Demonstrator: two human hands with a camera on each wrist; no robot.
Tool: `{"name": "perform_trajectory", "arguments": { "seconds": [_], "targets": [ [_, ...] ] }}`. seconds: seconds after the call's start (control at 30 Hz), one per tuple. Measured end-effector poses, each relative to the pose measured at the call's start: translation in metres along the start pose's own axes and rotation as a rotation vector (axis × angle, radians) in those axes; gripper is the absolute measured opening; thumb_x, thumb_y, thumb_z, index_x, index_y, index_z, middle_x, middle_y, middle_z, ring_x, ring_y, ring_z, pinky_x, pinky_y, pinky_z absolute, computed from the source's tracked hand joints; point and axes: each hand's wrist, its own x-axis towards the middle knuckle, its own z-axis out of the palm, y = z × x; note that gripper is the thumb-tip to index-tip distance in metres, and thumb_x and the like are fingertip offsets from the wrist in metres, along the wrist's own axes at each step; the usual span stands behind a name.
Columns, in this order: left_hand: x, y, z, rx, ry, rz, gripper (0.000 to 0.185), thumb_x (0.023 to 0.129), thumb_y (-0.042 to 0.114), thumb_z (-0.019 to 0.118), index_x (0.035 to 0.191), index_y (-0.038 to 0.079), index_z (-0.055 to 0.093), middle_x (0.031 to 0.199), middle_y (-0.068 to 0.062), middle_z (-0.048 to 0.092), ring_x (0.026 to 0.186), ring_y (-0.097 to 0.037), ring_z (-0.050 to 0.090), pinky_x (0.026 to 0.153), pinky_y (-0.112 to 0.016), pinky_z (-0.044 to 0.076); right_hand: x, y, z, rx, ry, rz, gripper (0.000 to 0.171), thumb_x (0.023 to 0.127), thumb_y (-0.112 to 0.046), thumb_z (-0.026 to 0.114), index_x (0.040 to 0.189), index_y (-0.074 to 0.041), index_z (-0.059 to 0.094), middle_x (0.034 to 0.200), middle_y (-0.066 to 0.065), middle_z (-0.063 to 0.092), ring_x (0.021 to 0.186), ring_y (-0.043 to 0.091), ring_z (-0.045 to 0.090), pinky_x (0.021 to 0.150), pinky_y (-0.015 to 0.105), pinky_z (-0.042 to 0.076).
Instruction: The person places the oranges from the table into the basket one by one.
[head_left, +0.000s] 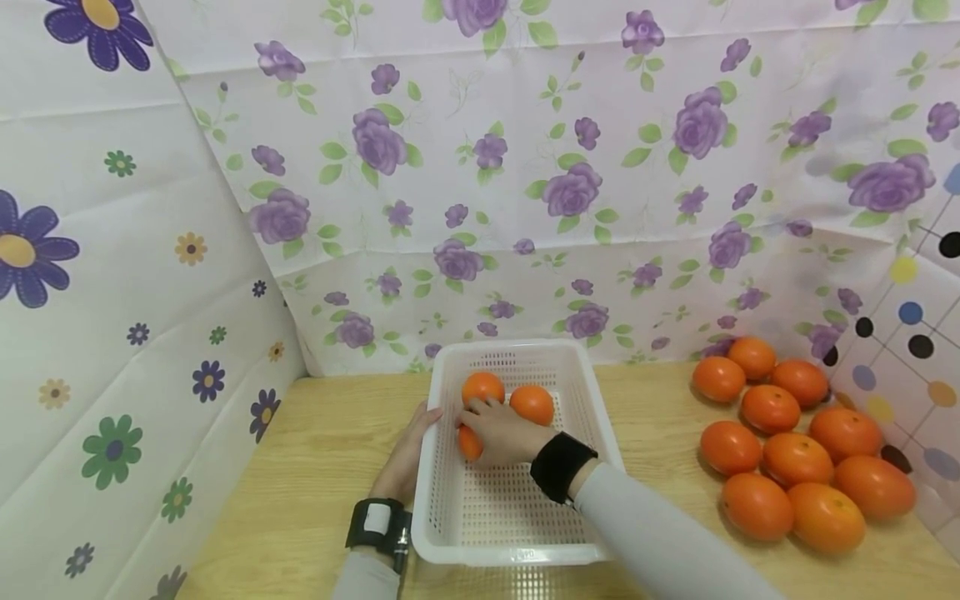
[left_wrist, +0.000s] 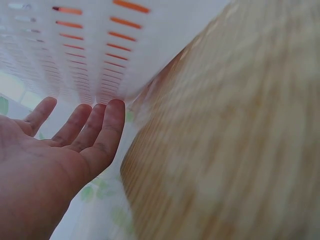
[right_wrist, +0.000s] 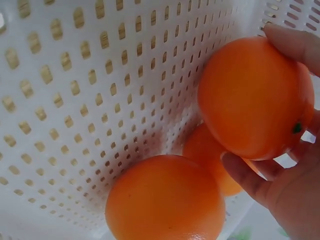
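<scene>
A white perforated plastic basket (head_left: 517, 553) stands on the wooden table. Inside it, my right hand (head_left: 498, 429) grips an orange (right_wrist: 255, 97) near the left wall, thumb on one side and fingers on the other. Two more oranges lie beyond it toward the far end, one at the left (head_left: 483, 387) and one to its right (head_left: 532, 404). My left hand (head_left: 408, 454) is at the basket's outer left side, its fingers loosely extended against or close beside the slotted wall. In the left wrist view, orange colour shows through the slots (left_wrist: 122, 36).
Several oranges (head_left: 797, 459) sit in a group on the table to the right of the basket. Flowered cloth (head_left: 480, 192) hangs behind the table, with more patterned cloth at the left (head_left: 150, 350) and right. Bare wood (head_left: 300, 483) shows left of the basket.
</scene>
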Motion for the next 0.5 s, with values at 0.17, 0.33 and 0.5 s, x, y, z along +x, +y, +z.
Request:
{"name": "perform_trajectory", "arguments": {
  "seconds": [0.17, 0.33, 0.5],
  "targets": [
    [-0.0001, -0.0001, 0.0003, -0.005, 0.002, -0.002, 0.068, 0.1, 0.018, 0.035, 0.155, -0.017, 0.018, 0.119, -0.012, 0.067, 0.1, -0.011, 0.067, 0.095, -0.035, 0.059, -0.0002, -0.0003, -0.0022, -0.007, 0.019, -0.013, 0.067, 0.089, -0.025, 0.084, 0.148, -0.014, 0.055, 0.149, 0.007, 0.047, 0.136, 0.031, 0.042, 0.118, 0.056, 0.039],
    [0.0001, -0.0007, -0.0002, 0.003, 0.012, -0.004, 0.065, 0.1, 0.017, 0.033, 0.154, -0.017, 0.02, 0.124, -0.016, 0.067, 0.101, -0.01, 0.068, 0.097, -0.036, 0.058, -0.0018, -0.0017, -0.0056, 0.028, 0.055, -0.022, 0.065, 0.088, -0.024, 0.084, 0.146, -0.014, 0.057, 0.147, 0.008, 0.048, 0.134, 0.031, 0.042, 0.117, 0.058, 0.039],
    [-0.0008, -0.0004, 0.0014, 0.008, 0.052, -0.023, 0.064, 0.101, 0.016, 0.035, 0.155, -0.015, 0.021, 0.123, -0.015, 0.066, 0.099, -0.01, 0.067, 0.096, -0.034, 0.058, -0.0008, -0.0014, -0.0065, 0.059, 0.082, -0.021, 0.058, 0.092, -0.027, 0.079, 0.146, -0.018, 0.058, 0.143, 0.006, 0.05, 0.128, 0.027, 0.043, 0.112, 0.051, 0.043]
  ]
}}
